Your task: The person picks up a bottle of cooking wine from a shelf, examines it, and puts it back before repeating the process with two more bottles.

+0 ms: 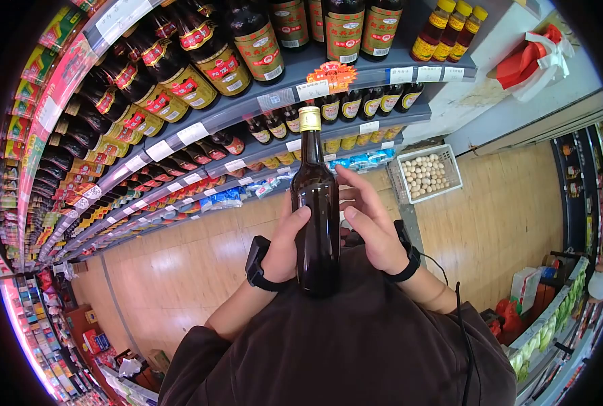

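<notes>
A tall dark glass bottle (318, 223) with a gold cap stands nearly upright in front of my chest. No label shows on the side facing me. My left hand (284, 237) is closed on the bottle's left side, its thumb lying on the glass and its other fingers hidden behind. At the right side, my right hand (376, 227) has curved fingers reaching to the bottle's edge, while its thumb points toward the glass. Dark straps circle both wrists. Beyond the bottle's neck, small yellow-labelled bottles (351, 106) line a shelf.
A curved shelf unit (288, 98) holds many large gold-labelled bottles (257, 47). Three red bottles with yellow caps (448, 30) stand at its right end. A white crate (427, 174) of eggs sits on the floor. Green vegetables (552, 318) lie at the lower right.
</notes>
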